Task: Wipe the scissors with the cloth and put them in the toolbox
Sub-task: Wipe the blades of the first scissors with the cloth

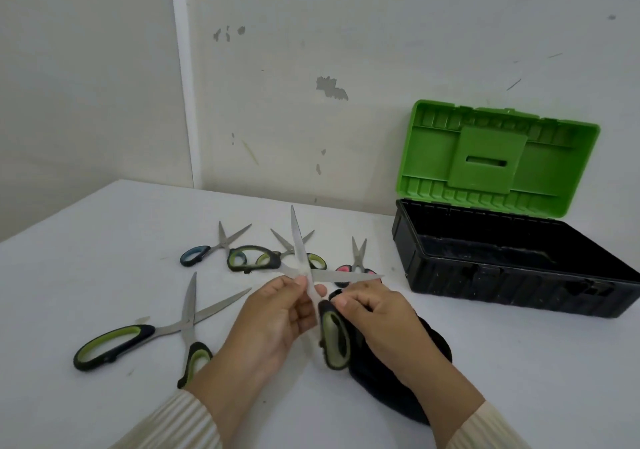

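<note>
A large pair of scissors (302, 258) with green-and-black handles is held above the table, spread wide open in an X. One blade points up and away, the other to the right, and one handle (334, 341) hangs down between my hands. My left hand (277, 317) pinches the scissors near the pivot. My right hand (377, 313) has curled fingers around a black cloth (433, 348), which bunches under the hand and wrist, right beside the lower handle. The toolbox (412, 241) stands at the right with its black base open and nothing visible inside.
The toolbox's green lid (495, 158) stands upright against the wall. On the white table lie a large green-handled pair of scissors (138, 338), a blue-handled pair (207, 251), a small green-handled pair (287, 244) and a pink-handled pair (358, 258).
</note>
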Motion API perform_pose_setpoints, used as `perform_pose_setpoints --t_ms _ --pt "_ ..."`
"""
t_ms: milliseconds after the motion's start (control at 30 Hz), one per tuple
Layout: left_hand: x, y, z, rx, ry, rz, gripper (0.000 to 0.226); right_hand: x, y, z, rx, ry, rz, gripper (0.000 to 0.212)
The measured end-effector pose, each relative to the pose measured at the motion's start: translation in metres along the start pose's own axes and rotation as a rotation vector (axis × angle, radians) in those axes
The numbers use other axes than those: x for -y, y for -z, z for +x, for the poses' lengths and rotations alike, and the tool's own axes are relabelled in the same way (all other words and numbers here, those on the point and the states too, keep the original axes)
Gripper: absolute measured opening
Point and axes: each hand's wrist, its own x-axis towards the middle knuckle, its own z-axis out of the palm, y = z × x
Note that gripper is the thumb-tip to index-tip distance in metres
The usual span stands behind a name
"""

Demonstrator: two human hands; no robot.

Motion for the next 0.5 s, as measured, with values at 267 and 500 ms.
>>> perform_pose_setpoints --t_ms 267,500 --pt "-0.009 0.006 -0.005 0.065 0.012 0.294 0.022 -0.019 0.053 0.01 -0.459 -0.02 0.18 0.031" --pt "0.005 -0.001 -0.011 0.153 -0.121 0.565 0.028 0.004 -0.005 0.002 -0.092 0.37 -0.368 0.016"
